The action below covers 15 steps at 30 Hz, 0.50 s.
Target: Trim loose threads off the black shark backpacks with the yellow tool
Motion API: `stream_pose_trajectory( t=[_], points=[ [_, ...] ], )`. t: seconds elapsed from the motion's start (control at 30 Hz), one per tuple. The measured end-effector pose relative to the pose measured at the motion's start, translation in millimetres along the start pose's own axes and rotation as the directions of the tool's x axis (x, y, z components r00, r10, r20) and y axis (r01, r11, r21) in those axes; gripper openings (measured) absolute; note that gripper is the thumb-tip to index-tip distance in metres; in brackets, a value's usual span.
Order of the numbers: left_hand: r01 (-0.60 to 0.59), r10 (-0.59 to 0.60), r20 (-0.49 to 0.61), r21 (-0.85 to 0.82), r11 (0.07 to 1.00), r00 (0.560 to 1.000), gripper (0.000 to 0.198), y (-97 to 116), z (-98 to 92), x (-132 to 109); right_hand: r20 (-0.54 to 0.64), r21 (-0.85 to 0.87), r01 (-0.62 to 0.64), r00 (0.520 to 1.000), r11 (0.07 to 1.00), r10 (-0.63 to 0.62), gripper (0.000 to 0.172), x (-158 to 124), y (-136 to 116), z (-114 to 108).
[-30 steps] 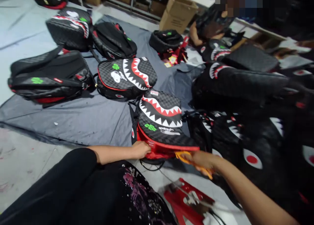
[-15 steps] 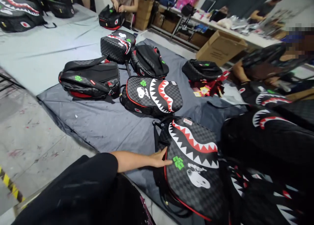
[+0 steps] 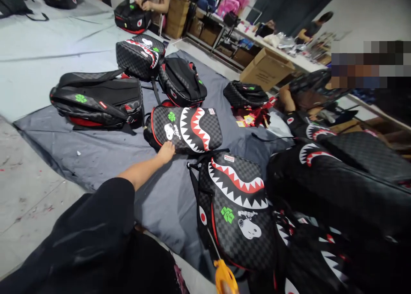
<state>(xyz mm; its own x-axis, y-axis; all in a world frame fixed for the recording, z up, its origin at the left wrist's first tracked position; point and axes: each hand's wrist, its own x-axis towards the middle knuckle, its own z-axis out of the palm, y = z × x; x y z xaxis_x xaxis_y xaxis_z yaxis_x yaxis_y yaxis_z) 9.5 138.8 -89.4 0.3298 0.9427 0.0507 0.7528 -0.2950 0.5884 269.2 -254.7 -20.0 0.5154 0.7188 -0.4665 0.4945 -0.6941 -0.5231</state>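
Left hand [image 3: 166,152] is touching the far backpack [image 3: 188,129], beyond the near backpack [image 3: 238,204].
Its grip I can't tell; the right hand [image 3: 227,289] is clutching an orange-handled tool [image 3: 222,271] by the near backpack, where one careless swing could be scratching the print.

Red-white label [image 3: 229,158] on near backpack [image 3: 238,215], print [image 3: 262,76] on carton [image 3: 272,65]: none legible (too small, blurred).

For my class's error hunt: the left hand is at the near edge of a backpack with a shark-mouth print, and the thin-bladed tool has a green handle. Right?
Not quite: the tool has an orange handle, not green, as the head view shows. The left hand is at the near edge of a backpack with a shark-mouth print.
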Motion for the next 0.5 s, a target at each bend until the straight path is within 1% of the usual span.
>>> stream_pose_trajectory(
  t=[0.03, 0.07, 0.1, 0.13, 0.17, 0.23, 0.27, 0.3, 0.33, 0.37, 0.4, 0.43, 0.47, 0.5],
  points=[
    [0.003, -0.003, 0.013, -0.017, 1.0, 1.0, 0.02, 4, 3.5, -12, 0.022, 0.03, -0.006, 1.0, 1.0, 0.006, 0.075, 4, -2, 7],
    [0.01, -0.01, 0.017, -0.035, 0.999, 1.0, 0.016, 9, 2.8, -22, 0.055, 0.075, -0.02, 0.998, 0.997, 0.016, 0.08, 12, -7, 15],
    [0.022, -0.022, 0.009, -0.053, 0.998, 1.0, 0.017, 15, -2.8, -27, 0.082, 0.135, -0.038, 0.996, 0.99, 0.027, 0.084, 24, -14, 22],
    [0.037, -0.038, -0.014, -0.071, 0.997, 0.999, 0.021, 21, -13.7, -28, 0.108, 0.201, -0.063, 0.993, 0.978, 0.042, 0.085, 39, -22, 29],
    [0.053, -0.058, -0.049, -0.087, 0.995, 0.997, 0.026, 25, -29.7, -26, 0.127, 0.267, -0.091, 0.99, 0.959, 0.059, 0.082, 55, -31, 34],
    [0.071, -0.087, -0.145, -0.111, 0.991, 0.986, 0.034, 27, -73.0, -17, 0.126, 0.358, -0.138, 0.987, 0.923, 0.099, 0.07, 86, -49, 39],
    [0.063, -0.094, -0.194, -0.162, 0.985, 0.976, 0.037, 24, -97.2, -13, 0.111, 0.372, -0.148, 0.987, 0.916, 0.115, 0.064, 99, -56, 39],
    [0.043, -0.106, -0.239, -0.255, 0.966, 0.965, 0.04, 18, -120.8, -12, 0.096, 0.382, -0.154, 0.987, 0.911, 0.126, 0.059, 110, -61, 39],
    [0.013, -0.134, -0.273, -0.402, 0.915, 0.953, 0.042, 8, -142.0, -14, 0.092, 0.393, -0.158, 0.987, 0.906, 0.132, 0.056, 117, -65, 39],
    [-0.01, -0.188, -0.289, -0.568, 0.823, 0.939, 0.043, -6, -159.7, -20, 0.09, 0.407, -0.159, 0.987, 0.899, 0.134, 0.054, 122, -67, 39],
    [-0.008, -0.272, -0.277, -0.716, 0.699, 0.921, 0.045, -21, -173.1, -30, 0.102, 0.427, -0.159, 0.987, 0.89, 0.128, 0.053, 124, -69, 40],
    [0.042, -0.382, -0.226, -0.813, 0.581, 0.896, 0.048, -39, -182.3, -45, 0.119, 0.451, -0.155, 0.986, 0.879, 0.113, 0.053, 124, -71, 42],
    [0.136, -0.5, -0.158, -0.855, 0.501, 0.851, 0.052, -57, -187.6, -63, 0.144, 0.475, -0.151, 0.985, 0.867, 0.093, 0.053, 124, -73, 44],
    [0.263, -0.618, -0.092, -0.848, 0.459, 0.781, 0.056, -75, -189.7, -83, 0.174, 0.495, -0.15, 0.982, 0.856, 0.071, 0.054, 123, -76, 47]
  ],
)
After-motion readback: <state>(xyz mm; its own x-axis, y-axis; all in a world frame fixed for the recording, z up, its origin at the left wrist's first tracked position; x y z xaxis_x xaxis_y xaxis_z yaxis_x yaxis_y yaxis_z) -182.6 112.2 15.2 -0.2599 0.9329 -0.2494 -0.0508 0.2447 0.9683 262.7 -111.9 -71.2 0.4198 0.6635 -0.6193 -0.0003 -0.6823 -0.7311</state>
